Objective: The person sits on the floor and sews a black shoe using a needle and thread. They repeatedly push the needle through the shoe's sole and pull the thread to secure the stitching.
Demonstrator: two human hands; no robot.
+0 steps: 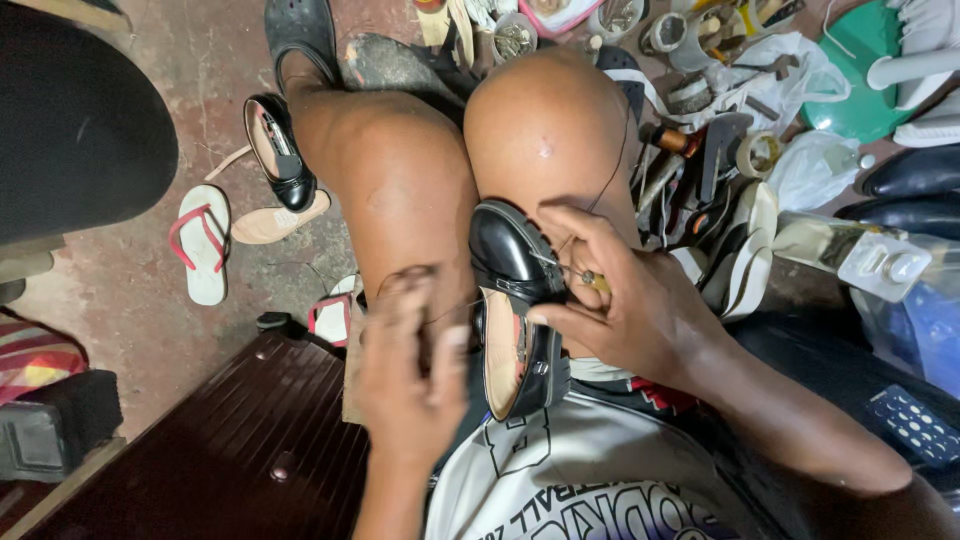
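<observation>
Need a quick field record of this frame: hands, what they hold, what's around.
view: head camera, looking down at lap
right hand: pinches a stitching awl at the black shoe
left hand: blurred, beside the shoe; contact unclear
shoe position: wedged between the knees, opening up
thread: runs over the right knee
floor left: second black shoe, sandal
floor right: tools, tape roll

Left hand raised over left thigh, fingers loosely curled, blurred. Right hand pinching between thumb and fingers, wrist bent inward.
</observation>
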